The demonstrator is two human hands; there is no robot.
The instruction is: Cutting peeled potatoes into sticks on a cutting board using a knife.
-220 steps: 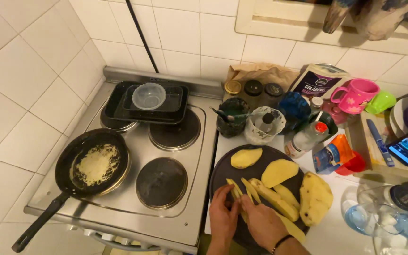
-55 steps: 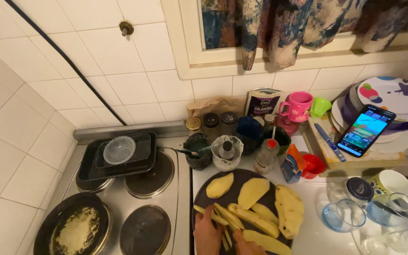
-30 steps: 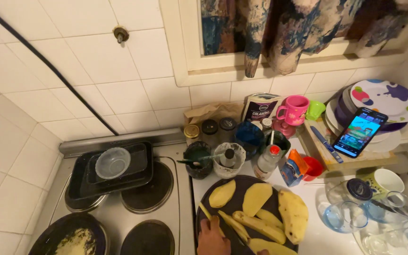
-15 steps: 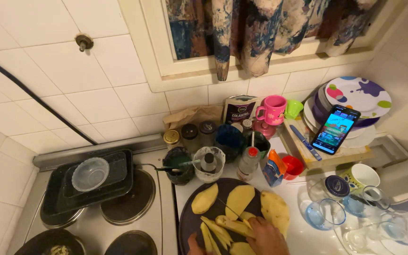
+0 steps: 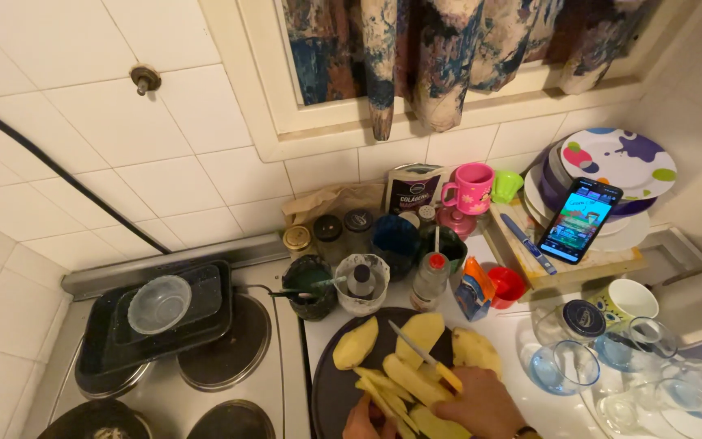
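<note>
Right hand grips a yellow-handled knife, left hand (mostly cropped) pins pale yellow potato strips on the round dark cutting board. Step: slicing. Next cut likely needs fingertips tucked back.

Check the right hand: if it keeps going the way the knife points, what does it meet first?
The right hand holds a knife aimed up-left across the dark round board. Its tip lies over a potato slice; the next slice would likely come first, though depth is unclear.
</note>
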